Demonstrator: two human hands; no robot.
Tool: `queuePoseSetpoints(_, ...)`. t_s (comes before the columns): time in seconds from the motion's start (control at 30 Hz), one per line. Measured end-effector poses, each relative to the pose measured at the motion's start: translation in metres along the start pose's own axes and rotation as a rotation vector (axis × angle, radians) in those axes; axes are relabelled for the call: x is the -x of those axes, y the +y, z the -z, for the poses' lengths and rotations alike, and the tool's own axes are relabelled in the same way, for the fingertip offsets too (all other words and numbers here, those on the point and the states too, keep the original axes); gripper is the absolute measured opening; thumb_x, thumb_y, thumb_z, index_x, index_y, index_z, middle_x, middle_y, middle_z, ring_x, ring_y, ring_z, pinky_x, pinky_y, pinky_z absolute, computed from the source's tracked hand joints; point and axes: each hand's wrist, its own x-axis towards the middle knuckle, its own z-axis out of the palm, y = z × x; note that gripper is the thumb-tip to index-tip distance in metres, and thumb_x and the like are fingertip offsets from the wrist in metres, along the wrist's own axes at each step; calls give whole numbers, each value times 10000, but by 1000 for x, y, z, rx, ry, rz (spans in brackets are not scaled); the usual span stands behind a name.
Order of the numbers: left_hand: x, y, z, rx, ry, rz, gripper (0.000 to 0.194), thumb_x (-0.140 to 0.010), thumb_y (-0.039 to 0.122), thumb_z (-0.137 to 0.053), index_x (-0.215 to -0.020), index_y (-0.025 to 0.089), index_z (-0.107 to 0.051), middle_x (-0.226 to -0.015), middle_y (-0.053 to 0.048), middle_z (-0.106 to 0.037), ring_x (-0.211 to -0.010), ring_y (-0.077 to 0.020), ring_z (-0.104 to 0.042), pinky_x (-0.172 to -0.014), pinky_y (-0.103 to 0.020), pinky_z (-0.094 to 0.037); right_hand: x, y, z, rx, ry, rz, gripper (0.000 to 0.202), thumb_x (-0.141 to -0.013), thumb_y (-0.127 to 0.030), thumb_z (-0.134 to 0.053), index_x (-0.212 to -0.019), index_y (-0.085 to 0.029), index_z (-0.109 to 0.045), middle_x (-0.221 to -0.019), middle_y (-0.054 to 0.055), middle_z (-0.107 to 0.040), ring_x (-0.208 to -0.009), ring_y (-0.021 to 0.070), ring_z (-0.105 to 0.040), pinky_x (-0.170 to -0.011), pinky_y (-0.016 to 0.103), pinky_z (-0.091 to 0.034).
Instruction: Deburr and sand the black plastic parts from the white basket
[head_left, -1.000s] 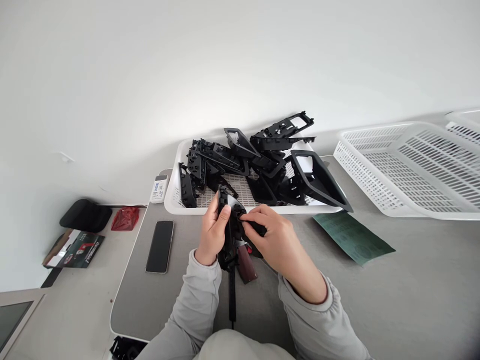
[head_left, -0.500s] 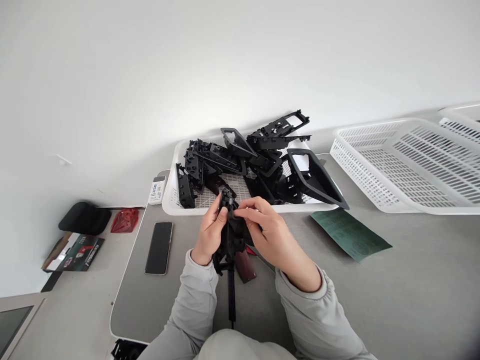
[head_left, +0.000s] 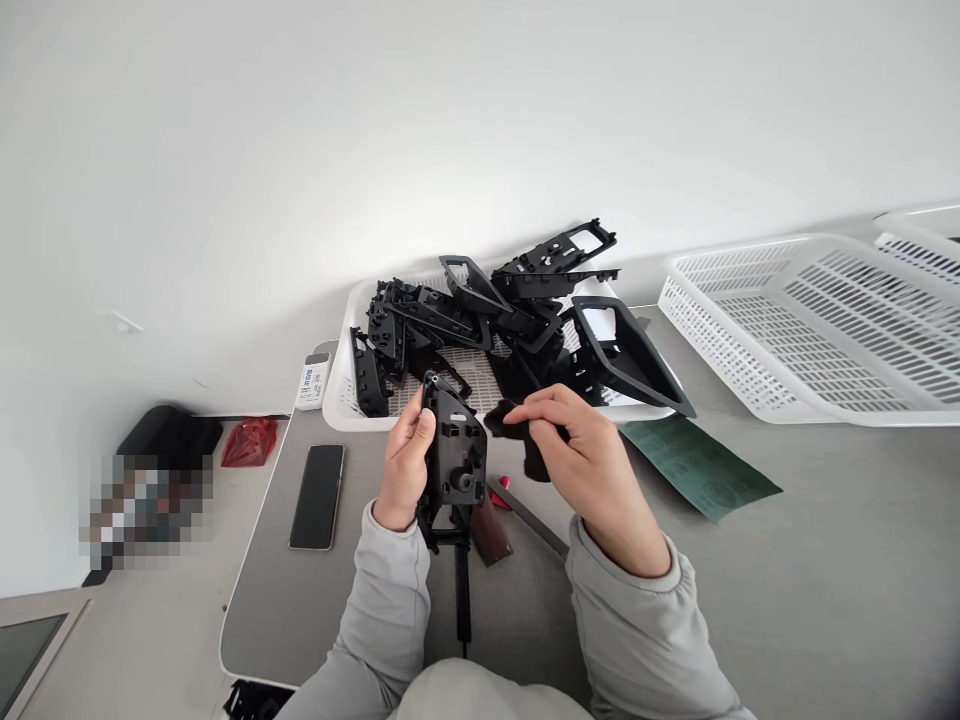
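My left hand (head_left: 405, 465) is closed on the left edge of a black plastic trim part (head_left: 459, 450), which it holds up over the table with its clipped, ribbed side showing. To the right of that part, my right hand (head_left: 581, 450) pinches a dark, limp piece of cloth (head_left: 534, 445) between thumb and fingers, apart from the part. Beneath them on the table lie a dark red strip (head_left: 490, 532), a red-ended tool (head_left: 501, 490) with a long grey length, and a narrow black strip (head_left: 463, 590).
Behind my hands a white plastic basket (head_left: 337, 400) holds several black trim parts (head_left: 630, 360). More white baskets (head_left: 780, 400) stand at the right. A green sheet (head_left: 701, 470) lies in front of them. At the left are a phone (head_left: 317, 497) and a small white box (head_left: 313, 380).
My right hand has drawn the dark cloth off to the right, away from the trim part. The part has turned and moved slightly left, uncovering more of its ribbed face.
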Motion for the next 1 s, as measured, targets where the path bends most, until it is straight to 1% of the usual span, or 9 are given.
queuePoseSetpoints(0.13, 0, -2, -1, 54, 29, 22, 506, -783, 550, -647, -1199, 260, -655, -1351, -41, -597, -1333, -255, -461, -1135, -381, -324, 1, -9, -8, -142, -137, 58, 135, -852, -221, -519, -824, -223, -651, -874, 32, -598, -820, 176, -604, -760, 326, -499)
queuePoseSetpoints(0.2, 1, -1, -2, 95, 27, 0, 482, -801, 529, -640, -1200, 261, -654, -1338, -38, -607, -1317, -246, -479, -1116, -363, -351, 1, -9, -15, -110, -155, 58, 62, -845, -268, -577, -843, -222, -618, -878, 30, -593, -830, 177, -594, -784, 337, -495)
queuePoseSetpoints(0.3, 1, 1, -3, 163, 47, -13, 437, -833, 499, -617, -1204, 271, -654, -1295, -32, -637, -1259, -231, -537, -1059, -338, -415, 0, -4, -21, -110, -147, 22, 30, -845, -248, -570, -833, -223, -583, -868, 25, -598, -823, 173, -585, -767, 331, -498)
queuePoseSetpoints(0.43, 0, 1, -2, 242, 71, -2, 439, -851, 488, -597, -1238, 286, -633, -1258, -40, -659, -1205, -232, -583, -1023, -352, -449, 1, -5, -10, -276, -94, -62, 48, -811, -229, -583, -849, -226, -554, -827, 11, -604, -783, 162, -598, -697, 299, -515)
queuePoseSetpoints(0.53, -1, 0, -3, 260, 98, -27, 437, -852, 486, -597, -1241, 288, -630, -1245, -37, -667, -1207, -224, -581, -1037, -346, -433, 5, -9, -2, -364, -140, -43, 121, -800, -237, -615, -910, -234, -566, -854, 13, -616, -799, 159, -617, -699, 286, -527)
queuePoseSetpoints(0.67, -2, 1, -5, 283, 134, -36, 454, -845, 502, -597, -1241, 282, -628, -1236, -41, -671, -1168, -219, -605, -1017, -341, -448, 7, -8, -13, -264, -282, 52, 103, -854, -232, -573, -948, -226, -617, -888, 27, -641, -833, 166, -629, -773, 323, -538)
queuePoseSetpoints(0.77, -3, 2, -5, 300, 211, -56, 467, -820, 519, -622, -1218, 274, -641, -1225, -39, -676, -1185, -219, -593, -1011, -330, -451, 7, -7, -26, -185, -228, 111, 161, -876, -218, -561, -1025, -234, -620, -1002, 53, -616, -874, 167, -621, -798, 338, -541)
queuePoseSetpoints(0.87, -4, 3, -4, 295, 282, -61, 468, -816, 530, -620, -1199, 264, -651, -1197, -42, -688, -1159, -219, -607, -991, -332, -465, 7, -9, -29, -161, -201, 141, 212, -883, -196, -553, -1082, -248, -605, -1111, 73, -588, -901, 172, -626, -782, 338, -555)
queuePoseSetpoints(1.0, -4, 5, -5, 264, 338, -85, 448, -839, 523, -594, -1196, 259, -653, -1185, -41, -692, -1145, -212, -614, -985, -318, -466, 8, -13, -27, -60, -207, 241, 193, -888, -153, -542, -1043, -229, -628, -1021, 70, -624, -923, 188, -633, -821, 352, -551)
